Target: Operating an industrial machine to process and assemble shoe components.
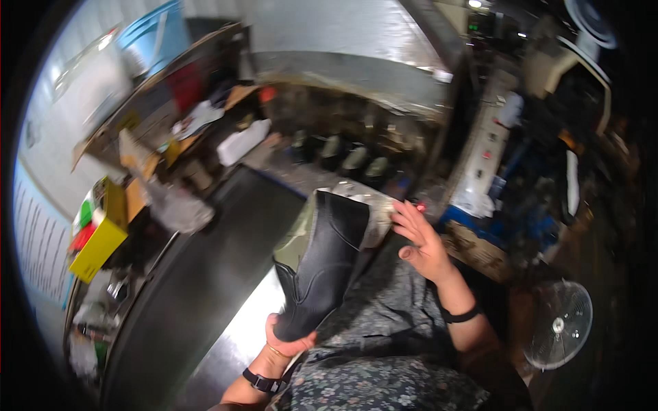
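Note:
A black leather boot upper (pixel 327 257), with pale green lining showing along one side, is tilted in front of me. Its narrow lower end rests in my left hand (pixel 284 340), whose fingers wrap round it. My right hand (pixel 425 248) is raised just to the right of the upper's wide end, apart from it. Its fingers are spread and hold nothing. Whether anything fills the upper cannot be made out.
A dark conveyor belt (pixel 199 274) runs along the left beside a shiny metal strip (pixel 229 335). Several dark and green shapes (pixel 354 159) stand in a row at the back. A yellow box (pixel 103 243) is at far left, a round fan (pixel 558 325) at right.

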A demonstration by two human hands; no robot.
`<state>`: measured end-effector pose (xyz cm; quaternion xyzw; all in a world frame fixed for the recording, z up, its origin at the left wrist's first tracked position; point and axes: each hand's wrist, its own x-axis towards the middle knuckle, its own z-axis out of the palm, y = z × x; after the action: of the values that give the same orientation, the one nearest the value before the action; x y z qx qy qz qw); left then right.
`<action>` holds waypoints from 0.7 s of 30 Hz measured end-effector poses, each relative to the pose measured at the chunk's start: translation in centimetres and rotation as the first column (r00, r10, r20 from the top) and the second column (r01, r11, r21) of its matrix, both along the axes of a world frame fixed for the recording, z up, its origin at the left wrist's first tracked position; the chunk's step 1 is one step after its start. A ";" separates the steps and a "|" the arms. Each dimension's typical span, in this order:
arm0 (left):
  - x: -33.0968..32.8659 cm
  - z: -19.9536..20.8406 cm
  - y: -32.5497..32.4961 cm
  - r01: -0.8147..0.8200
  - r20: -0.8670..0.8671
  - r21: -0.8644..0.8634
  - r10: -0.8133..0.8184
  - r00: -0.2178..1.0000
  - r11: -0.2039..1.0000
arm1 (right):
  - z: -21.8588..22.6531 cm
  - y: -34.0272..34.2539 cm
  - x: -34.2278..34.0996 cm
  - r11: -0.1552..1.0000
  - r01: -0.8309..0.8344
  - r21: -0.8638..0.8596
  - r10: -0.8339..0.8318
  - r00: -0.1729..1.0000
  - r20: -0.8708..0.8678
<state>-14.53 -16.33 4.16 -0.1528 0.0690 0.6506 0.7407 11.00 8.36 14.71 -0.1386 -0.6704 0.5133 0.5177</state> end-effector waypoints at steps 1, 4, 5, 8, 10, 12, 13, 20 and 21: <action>2.0 0.8 2.5 0.277 0.027 0.304 -0.298 0.954 0.912 | 2.5 -0.1 1.1 0.981 0.076 0.180 -0.072 0.997 -0.028; 2.9 1.1 9.5 0.827 -0.544 0.330 -0.625 0.560 0.455 | 5.3 -1.4 6.2 0.858 0.364 0.361 -0.378 0.925 -0.035; 4.3 2.0 11.5 0.812 -0.761 0.091 -0.486 0.430 0.576 | 4.9 -1.7 7.9 0.801 0.435 0.411 -0.489 0.872 0.030; 9.0 6.6 17.6 0.763 -0.938 0.273 -0.015 0.347 0.586 | 3.1 -3.5 8.6 0.742 0.437 0.508 -0.616 0.744 0.261; 11.6 6.6 20.1 0.861 -0.930 0.256 0.356 0.095 0.439 | 0.7 -5.2 7.8 0.832 0.254 0.494 -0.514 0.689 0.511; 14.6 5.4 19.9 0.820 -0.915 0.157 0.394 -0.089 0.551 | -0.7 -5.2 8.2 0.879 0.337 0.336 -0.476 0.645 0.598; 15.2 4.6 19.8 0.786 -0.879 0.127 0.436 -0.194 0.605 | -2.2 -4.1 9.4 0.898 0.309 0.313 -0.437 0.706 0.558; 18.0 1.1 18.9 0.585 -0.853 0.187 0.425 -0.301 0.789 | -4.8 -2.3 11.3 0.977 0.202 0.068 -0.201 0.770 0.606; 18.0 0.4 18.8 0.565 -0.858 0.167 0.402 -0.321 0.808 | -5.5 -2.1 11.1 0.974 0.219 0.061 -0.206 0.742 0.638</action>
<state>3.46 2.50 4.59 0.6766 0.4515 0.4091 0.4136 22.12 6.22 9.20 -0.3850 -0.7816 0.3789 0.3121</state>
